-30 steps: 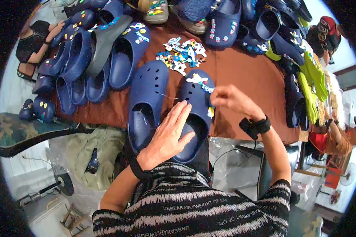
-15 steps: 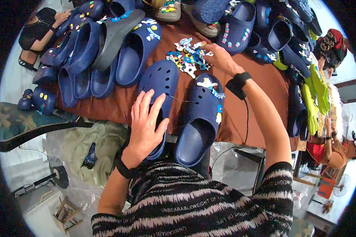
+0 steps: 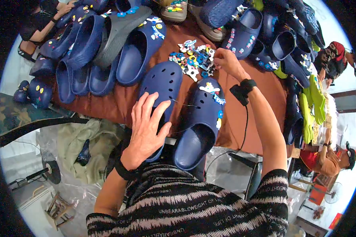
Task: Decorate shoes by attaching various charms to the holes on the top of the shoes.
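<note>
Two navy clogs lie side by side at the table's near edge, their toes pointing away from me. On the left clog (image 3: 160, 83), which has bare holes, my left hand (image 3: 145, 128) rests with its fingers spread. The right clog (image 3: 206, 118) carries a white figure charm and lettered charm on its toe, plus a blue-and-yellow one on its side. A thin clear strand joins the two clogs. Beyond them is a heap of colourful shoe charms (image 3: 194, 59). At its right edge my right hand (image 3: 230, 63) is pinched closed; what its fingertips hold cannot be made out.
Navy clogs (image 3: 130, 59) and a dark grey clog (image 3: 114, 39) crowd the brown-covered table (image 3: 257, 114) at left. More decorated clogs (image 3: 245, 33) stand at back right, near lime-green clogs (image 3: 314, 106). A cable (image 3: 246, 122) hangs from my right wrist. Other people work at both sides.
My right hand has shifted slightly right and nearer along the charm heap, its fingers drawing together. My left hand stays on the left clog. The whole view has tilted a little.
</note>
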{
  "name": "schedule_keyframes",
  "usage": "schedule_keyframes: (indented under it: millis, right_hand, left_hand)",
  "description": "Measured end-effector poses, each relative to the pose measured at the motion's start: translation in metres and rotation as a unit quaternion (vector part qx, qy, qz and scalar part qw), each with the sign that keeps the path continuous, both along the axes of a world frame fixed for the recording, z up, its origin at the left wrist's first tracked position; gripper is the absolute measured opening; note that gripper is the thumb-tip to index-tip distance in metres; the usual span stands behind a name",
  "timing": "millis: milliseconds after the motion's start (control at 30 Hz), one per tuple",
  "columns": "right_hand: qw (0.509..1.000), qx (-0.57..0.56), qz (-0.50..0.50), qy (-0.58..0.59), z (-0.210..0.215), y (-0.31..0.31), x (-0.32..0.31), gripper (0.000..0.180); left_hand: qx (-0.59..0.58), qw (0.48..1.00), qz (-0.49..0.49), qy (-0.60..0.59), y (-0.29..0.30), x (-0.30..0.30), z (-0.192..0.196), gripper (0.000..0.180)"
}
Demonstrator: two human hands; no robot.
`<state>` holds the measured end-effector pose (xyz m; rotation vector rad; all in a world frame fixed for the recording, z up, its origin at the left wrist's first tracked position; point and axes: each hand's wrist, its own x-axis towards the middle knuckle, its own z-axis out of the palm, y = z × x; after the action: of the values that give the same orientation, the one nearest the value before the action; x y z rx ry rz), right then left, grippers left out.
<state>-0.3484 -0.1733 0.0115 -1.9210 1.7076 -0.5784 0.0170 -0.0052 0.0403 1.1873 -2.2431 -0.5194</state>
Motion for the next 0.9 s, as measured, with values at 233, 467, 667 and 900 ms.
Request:
schedule_keyframes:
  millis: [233, 467, 667, 900]
  right_hand:
    - [0.988, -0.108, 0.1, 0.046, 0.002, 0.0, 0.027, 0.026]
    - [0.963, -0.063, 0.107, 0.24, 0.003, -0.009, 0.045, 0.033]
    - [0.995, -0.034, 0.073, 0.051, -0.009, -0.023, 0.016, 0.03]
    - [1.0, 0.001, -0.001, -0.03, -0.002, -0.014, 0.007, 0.027]
  left_hand:
    - [0.0, 1.0, 0.002, -0.009, 0.0, -0.001, 0.001, 0.063]
    - [-0.013, 1.0, 0.004, -0.011, 0.0, 0.0, -0.002, 0.063]
    - [-0.013, 1.0, 0.0, -0.014, 0.0, -0.002, 0.0, 0.065]
    - [-0.018, 1.0, 0.005, -0.006, 0.0, -0.002, -0.003, 0.068]
